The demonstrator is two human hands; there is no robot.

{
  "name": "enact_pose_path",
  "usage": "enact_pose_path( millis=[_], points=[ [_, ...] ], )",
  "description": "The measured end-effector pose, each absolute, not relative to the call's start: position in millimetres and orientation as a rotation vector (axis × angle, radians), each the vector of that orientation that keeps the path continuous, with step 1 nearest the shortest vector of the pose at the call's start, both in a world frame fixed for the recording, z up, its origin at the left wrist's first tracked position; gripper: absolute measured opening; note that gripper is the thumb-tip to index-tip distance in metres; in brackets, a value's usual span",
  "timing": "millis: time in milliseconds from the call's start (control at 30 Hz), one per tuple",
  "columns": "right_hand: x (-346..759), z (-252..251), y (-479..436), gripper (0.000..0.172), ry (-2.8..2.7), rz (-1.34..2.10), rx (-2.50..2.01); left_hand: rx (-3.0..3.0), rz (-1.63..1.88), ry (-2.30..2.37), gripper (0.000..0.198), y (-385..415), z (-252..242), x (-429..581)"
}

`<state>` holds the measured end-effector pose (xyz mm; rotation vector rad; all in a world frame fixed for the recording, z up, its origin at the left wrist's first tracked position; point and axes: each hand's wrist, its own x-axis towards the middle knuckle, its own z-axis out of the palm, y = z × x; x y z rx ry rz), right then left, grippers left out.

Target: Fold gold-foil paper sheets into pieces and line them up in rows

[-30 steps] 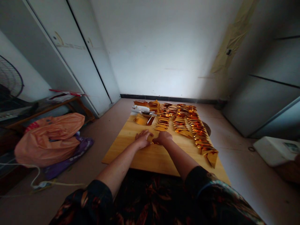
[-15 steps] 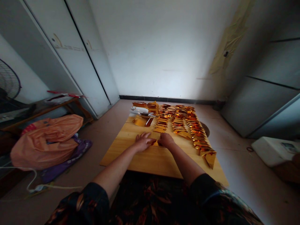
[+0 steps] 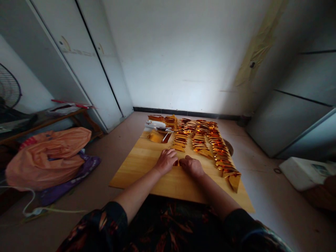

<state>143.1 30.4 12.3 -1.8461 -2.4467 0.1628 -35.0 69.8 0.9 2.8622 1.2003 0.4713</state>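
Note:
Close together over the wooden board point(image 3: 147, 168), both my hands grip a small piece of gold foil paper point(image 3: 178, 163), most of it hidden by my fingers. My left hand point(image 3: 167, 161) has its fingers curled round the paper's left side. On the other side my right hand point(image 3: 193, 166) is closed with the fingertips on the paper. Beyond them, rows of folded gold foil paper pieces point(image 3: 201, 140) overlap one another. A stack of flat gold foil sheets point(image 3: 156, 136) lies at the board's far left.
White rolled items point(image 3: 156, 124) lie behind the sheets. An orange plastic bag point(image 3: 47, 157) and a purple bag point(image 3: 70, 182) are on the left. A white box point(image 3: 301, 173) stands at right. Cabinets point(image 3: 86, 63) and a wall point(image 3: 178, 52) border the space.
My left hand has curled from spread fingers into a grip on the foil paper. My right hand has shifted slightly right and down. The view has tilted a little.

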Motion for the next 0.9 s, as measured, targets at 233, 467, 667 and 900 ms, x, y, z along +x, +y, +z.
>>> enact_pose_path(
  millis=[233,467,667,900],
  points=[
    [143.6,11.8,30.7,0.035,-2.458,0.247,-1.829,2.817,0.554,1.144,0.025,76.7,-13.6,-42.2],
    [158.0,7.8,15.7,0.031,-2.506,0.113,-1.742,2.735,0.549,1.23,0.026,73.4,-11.7,-42.9],
    [166.3,4.8,13.0,0.024,-2.423,0.091,-1.503,2.694,0.656,1.106,0.021,76.3,-14.9,-44.7],
    [158.2,-0.3,24.7,0.019,-2.409,0.058,-1.422,2.702,0.698,1.053,0.024,78.6,-18.6,-46.2]
  ],
)
